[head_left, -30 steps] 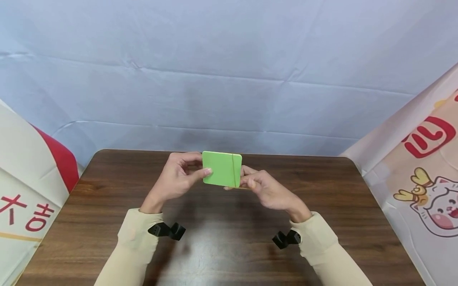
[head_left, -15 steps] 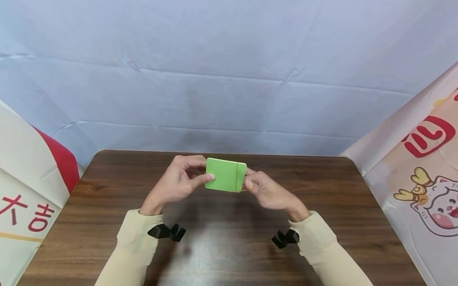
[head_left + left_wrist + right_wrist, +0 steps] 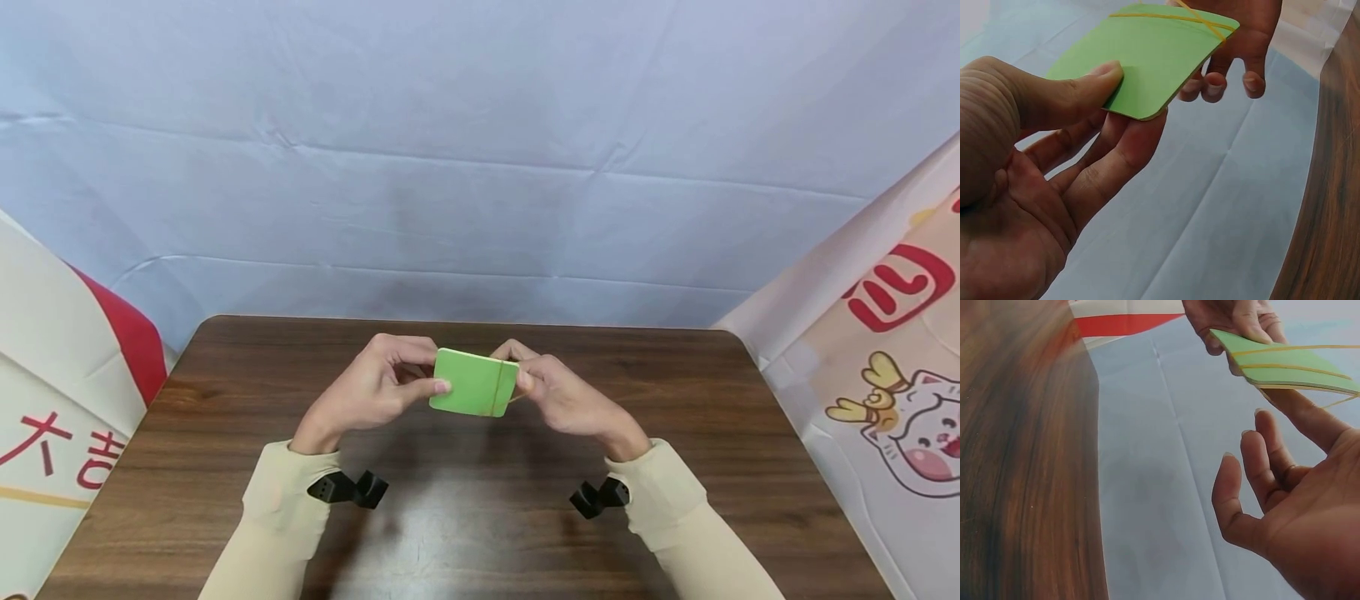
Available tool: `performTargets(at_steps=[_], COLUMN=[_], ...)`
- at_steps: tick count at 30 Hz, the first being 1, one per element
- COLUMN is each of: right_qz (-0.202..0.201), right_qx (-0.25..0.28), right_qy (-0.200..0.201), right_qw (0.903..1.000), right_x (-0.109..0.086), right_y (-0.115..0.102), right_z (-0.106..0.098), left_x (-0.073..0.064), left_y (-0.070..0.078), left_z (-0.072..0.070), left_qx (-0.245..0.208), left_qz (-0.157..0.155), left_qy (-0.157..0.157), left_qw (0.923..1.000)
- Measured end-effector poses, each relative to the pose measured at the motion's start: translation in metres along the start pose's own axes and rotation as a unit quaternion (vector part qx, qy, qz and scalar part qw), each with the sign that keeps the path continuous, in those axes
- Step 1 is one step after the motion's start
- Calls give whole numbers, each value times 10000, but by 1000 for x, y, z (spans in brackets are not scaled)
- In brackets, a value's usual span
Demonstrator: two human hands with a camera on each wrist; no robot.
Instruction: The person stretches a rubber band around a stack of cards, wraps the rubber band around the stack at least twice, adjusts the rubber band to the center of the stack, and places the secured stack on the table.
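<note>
In the head view my left hand [image 3: 371, 387] pinches a small green stack of cards [image 3: 467, 382] by its left end, thumb on the face and fingers behind. A thin yellow rubber band [image 3: 498, 388] crosses the stack near its right end. My right hand [image 3: 573, 398] is at that end and holds a stretched loop of the band with thumb and index finger. The left wrist view shows two strands of the rubber band [image 3: 1166, 17] crossing near the stack's edge. Seen from the right wrist, the index finger [image 3: 1310, 415] reaches under the stack [image 3: 1266, 376] while the other fingers curl loosely.
Both hands are above a dark brown wooden table [image 3: 480, 533]. A pale blue cloth [image 3: 480, 167] hangs behind it. Printed banners flank the table, with red characters on the left banner [image 3: 52, 375] and a cartoon cat on the right banner [image 3: 900, 400].
The stack and left hand have moved down and slightly right, and the stack has tilted. The right index finger now shows above and behind the stack's right end.
</note>
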State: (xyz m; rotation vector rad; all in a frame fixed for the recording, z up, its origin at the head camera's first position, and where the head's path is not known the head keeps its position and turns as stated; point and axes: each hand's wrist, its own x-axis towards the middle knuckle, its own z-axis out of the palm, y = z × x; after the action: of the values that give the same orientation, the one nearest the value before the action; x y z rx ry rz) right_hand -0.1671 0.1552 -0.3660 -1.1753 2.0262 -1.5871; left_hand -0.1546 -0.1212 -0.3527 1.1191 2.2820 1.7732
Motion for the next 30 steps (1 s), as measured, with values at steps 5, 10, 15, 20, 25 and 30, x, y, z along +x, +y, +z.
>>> performTargets(at_steps=[5, 10, 15, 20, 25, 30], right_qz=[129, 293, 479, 725, 850, 883], right_qx=[-94, -359, -369, -338, -319, -240], right_qy=[76, 76, 127, 370, 657, 875], right_qw=[9998, 9989, 9981, 9961, 9937, 9919], right_x=[2, 4, 5, 6, 7, 7], right_y=[-5, -8, -8, -8, -8, -6], right_z=[-1, 0, 0, 1, 1, 1], left_x=[0, 0, 1, 2, 2, 3], left_y=[0, -1, -2, 0, 0, -1], left_z=[1, 2, 4, 6, 7, 9], left_qx=[9, 117, 303, 442, 494, 512], left_qz=[40, 106, 174, 146, 21, -4], left_qy=[-171, -312, -262, -102, -2, 49], left_qw=[9998, 9994, 9990, 9989, 9988, 9987])
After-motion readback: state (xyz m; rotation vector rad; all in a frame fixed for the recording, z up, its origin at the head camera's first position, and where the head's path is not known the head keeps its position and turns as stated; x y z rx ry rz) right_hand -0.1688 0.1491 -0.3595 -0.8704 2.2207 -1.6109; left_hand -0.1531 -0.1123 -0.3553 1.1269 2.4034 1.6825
